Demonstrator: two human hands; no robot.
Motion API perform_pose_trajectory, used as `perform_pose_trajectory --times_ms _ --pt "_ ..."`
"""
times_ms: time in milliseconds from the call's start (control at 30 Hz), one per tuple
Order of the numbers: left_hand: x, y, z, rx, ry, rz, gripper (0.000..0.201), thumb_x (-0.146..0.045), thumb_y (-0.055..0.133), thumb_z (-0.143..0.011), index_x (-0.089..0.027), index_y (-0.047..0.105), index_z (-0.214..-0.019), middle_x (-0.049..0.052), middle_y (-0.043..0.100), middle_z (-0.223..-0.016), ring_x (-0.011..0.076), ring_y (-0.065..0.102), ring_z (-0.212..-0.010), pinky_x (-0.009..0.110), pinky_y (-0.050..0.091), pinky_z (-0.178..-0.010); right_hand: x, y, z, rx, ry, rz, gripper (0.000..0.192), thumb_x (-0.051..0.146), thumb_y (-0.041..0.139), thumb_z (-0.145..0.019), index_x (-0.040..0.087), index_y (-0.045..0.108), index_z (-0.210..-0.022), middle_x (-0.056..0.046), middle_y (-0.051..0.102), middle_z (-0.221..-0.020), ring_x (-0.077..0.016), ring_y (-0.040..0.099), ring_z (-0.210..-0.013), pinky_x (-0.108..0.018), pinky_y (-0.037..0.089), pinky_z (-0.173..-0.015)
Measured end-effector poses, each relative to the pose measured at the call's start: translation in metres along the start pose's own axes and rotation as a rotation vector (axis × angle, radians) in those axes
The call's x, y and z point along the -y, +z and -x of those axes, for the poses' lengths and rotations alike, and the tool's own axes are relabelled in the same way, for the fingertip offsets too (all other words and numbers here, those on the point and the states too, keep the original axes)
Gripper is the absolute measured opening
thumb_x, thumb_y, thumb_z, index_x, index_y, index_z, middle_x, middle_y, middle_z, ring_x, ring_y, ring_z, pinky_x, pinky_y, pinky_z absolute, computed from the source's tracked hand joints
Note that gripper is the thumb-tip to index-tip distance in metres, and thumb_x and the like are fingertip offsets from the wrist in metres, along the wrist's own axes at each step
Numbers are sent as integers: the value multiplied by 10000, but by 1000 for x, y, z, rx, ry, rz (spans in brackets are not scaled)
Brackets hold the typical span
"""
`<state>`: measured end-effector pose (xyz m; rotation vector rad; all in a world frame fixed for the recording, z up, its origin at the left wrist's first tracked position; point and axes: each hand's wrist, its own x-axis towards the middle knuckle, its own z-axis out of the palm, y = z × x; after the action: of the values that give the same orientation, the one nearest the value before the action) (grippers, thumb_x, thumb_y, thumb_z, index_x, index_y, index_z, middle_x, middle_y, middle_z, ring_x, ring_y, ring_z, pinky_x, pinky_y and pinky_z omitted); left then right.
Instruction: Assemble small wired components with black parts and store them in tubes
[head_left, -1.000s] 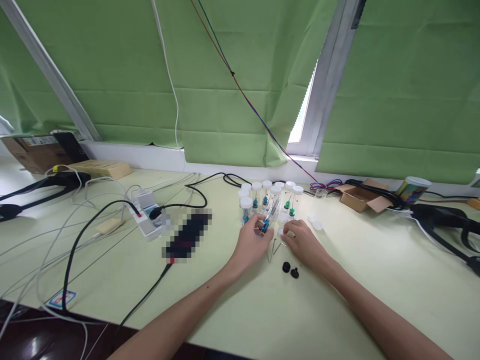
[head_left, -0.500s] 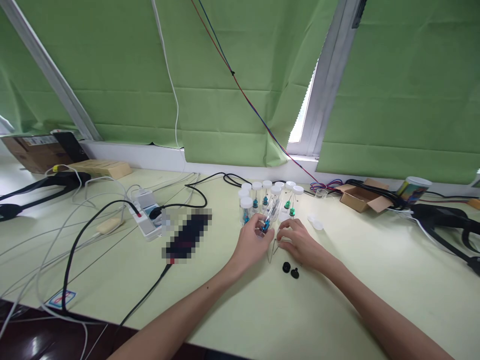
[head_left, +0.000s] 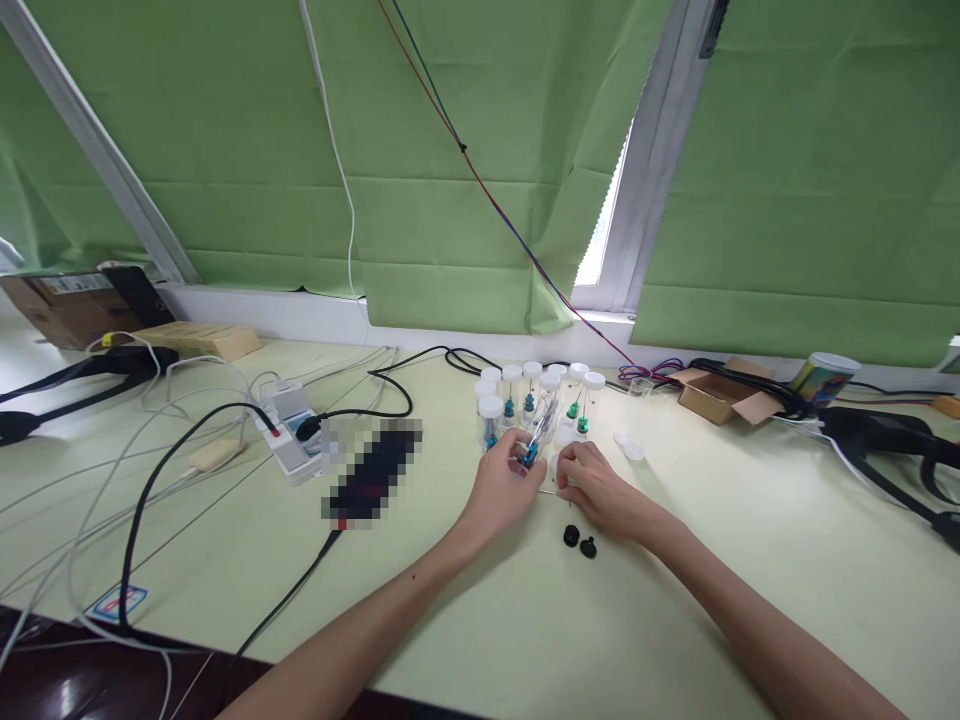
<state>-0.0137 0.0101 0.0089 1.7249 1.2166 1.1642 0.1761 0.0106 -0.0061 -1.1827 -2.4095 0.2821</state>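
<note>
My left hand (head_left: pixel 504 478) is wrapped round a clear plastic container with a blue-hubbed needle (head_left: pixel 530 453) in it. Close on its right, my right hand (head_left: pixel 596 482) pinches a thin metal rod (head_left: pixel 549 492) just above the table; its exact shape is hard to make out. Behind both hands stand several clear white-capped jars (head_left: pixel 490 408), with blue or green needle hubs (head_left: pixel 583 425) inside some. Two small black round knobs (head_left: pixel 571 536) lie in front of my right hand. A loose white cap (head_left: pixel 630 446) rests beyond my right hand.
A dark phone-like object (head_left: pixel 375 475), pixelated, lies to the left beside a white power strip (head_left: pixel 289 440) and tangled cables. An open cardboard box (head_left: pixel 716 395) and a printed canister (head_left: pixel 825 380) stand back right. Black strapped gear (head_left: pixel 862 440) sits at far right.
My right hand has shifted slightly, and the metal rod has swung from pointing down to lying nearly level. My left hand keeps its grip on the container.
</note>
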Motion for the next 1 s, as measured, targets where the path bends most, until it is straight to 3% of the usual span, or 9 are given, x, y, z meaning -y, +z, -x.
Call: perform_pose_trajectory --times_ms 533,667,867,1000 --pt "1 -1 0 46 47 -123 171 -315 573 -786 -202 569 -914 -8 580 -733 141 498 -617 265 420 -602 -1 0 -1 -39 -40 57 203 27 444 -872 215 508 -830 -94 553 -981 -256 510 -977 -418 493 -839" --pt "2 -2 0 31 35 -119 159 -301 583 -771 -201 566 -893 -12 571 -710 140 503 -594 264 416 -591 -6 0 -4 -144 -9 57 171 70 436 -894 221 502 -848 -90 581 -929 -262 528 -937 -400 492 -778" --pt "5 -3 0 27 22 -167 139 -276 574 -772 -213 565 -896 -20 561 -695 135 494 -565 249 382 -545 -12 -1 -8 -426 187 -95 149 170 351 -957 224 449 -858 -29 557 -763 -184 533 -661 -314 451 -627" --pt "6 -3 0 50 18 -214 110 -271 562 -781 -216 550 -875 -23 559 -688 135 483 -570 248 374 -555 -10 -2 -8 -554 173 -133 146 184 345 -962 221 468 -892 -12 524 -732 -158 520 -607 -298 442 -625"
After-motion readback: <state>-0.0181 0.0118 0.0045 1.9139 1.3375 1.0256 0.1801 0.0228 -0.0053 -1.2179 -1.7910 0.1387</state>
